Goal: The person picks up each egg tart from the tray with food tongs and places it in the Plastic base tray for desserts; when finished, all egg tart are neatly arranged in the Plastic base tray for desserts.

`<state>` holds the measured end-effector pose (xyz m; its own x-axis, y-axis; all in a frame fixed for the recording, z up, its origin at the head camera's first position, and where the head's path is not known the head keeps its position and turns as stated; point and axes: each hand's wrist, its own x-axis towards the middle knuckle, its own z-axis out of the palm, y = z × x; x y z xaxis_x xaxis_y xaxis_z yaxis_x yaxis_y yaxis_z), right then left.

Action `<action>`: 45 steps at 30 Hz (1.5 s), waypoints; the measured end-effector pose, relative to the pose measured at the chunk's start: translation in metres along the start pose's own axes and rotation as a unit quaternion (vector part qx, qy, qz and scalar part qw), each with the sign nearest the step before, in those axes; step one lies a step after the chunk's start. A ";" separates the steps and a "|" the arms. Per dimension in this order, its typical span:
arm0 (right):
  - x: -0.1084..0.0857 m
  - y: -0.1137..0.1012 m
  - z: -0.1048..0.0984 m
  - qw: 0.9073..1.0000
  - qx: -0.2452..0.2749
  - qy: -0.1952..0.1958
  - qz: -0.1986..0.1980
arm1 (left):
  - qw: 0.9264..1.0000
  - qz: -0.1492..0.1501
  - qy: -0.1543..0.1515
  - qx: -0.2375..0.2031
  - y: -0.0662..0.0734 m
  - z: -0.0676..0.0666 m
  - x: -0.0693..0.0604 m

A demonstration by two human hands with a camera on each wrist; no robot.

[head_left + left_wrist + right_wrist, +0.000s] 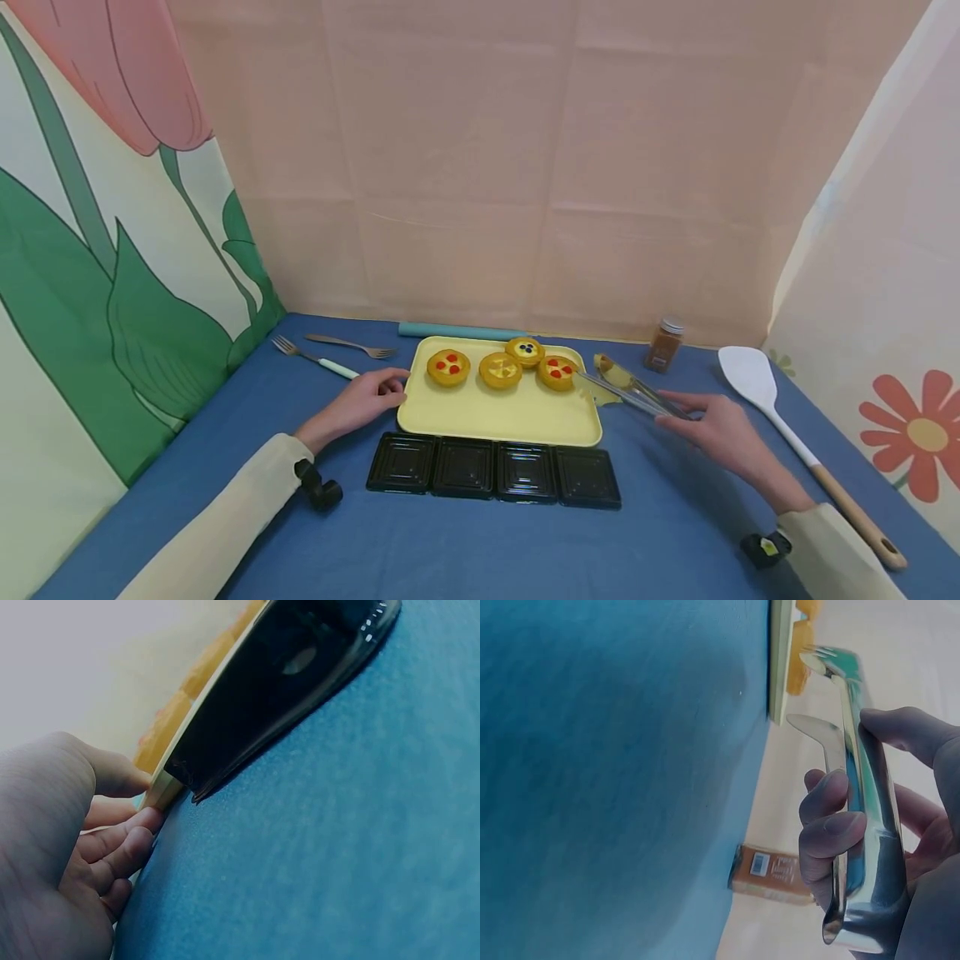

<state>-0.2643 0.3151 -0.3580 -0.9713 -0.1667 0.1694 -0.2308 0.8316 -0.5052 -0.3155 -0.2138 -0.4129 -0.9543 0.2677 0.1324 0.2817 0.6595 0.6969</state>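
Note:
A pale yellow tray (495, 421) carries several small round tarts. Two have red pieces on top, one at the left (448, 367) and one at the right (557, 372). Between them lie a plain yellow tart (500, 371) and, farther back, one with dark dots (525, 351). My left hand (369, 404) pinches the tray's left rim, thumb above and fingers below, as the left wrist view shows. My right hand (712, 429) holds metal tongs (866, 847), their tips pointing toward the tray's right side. In the right wrist view the tong arms stand apart with nothing between them.
A black compartmented plastic tray (465, 469) lies before the yellow one. Two forks, one white-handled (337, 367) and one wooden-handled (337, 341), lie left. A teal roll (450, 331) is behind, a spice jar (664, 344) back right, a white spatula (787, 437) far right.

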 end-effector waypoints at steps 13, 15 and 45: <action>0.017 -0.015 0.001 1.000 -0.003 -0.015 -0.010 | 1.000 -0.004 0.002 0.001 0.000 -0.001 0.001; 0.020 -0.017 0.001 1.000 -0.006 -0.020 -0.010 | 1.000 -0.003 0.002 0.002 -0.001 0.000 0.001; 0.047 -0.033 0.004 0.997 -0.041 -0.054 -0.029 | 1.000 0.005 -0.001 -0.004 0.002 -0.001 -0.001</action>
<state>-0.3021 0.2778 -0.3365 -0.9581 -0.2674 0.1024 -0.2851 0.8587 -0.4258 -0.3143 -0.2135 -0.4114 -0.9514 0.2752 0.1380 0.2901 0.6511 0.7014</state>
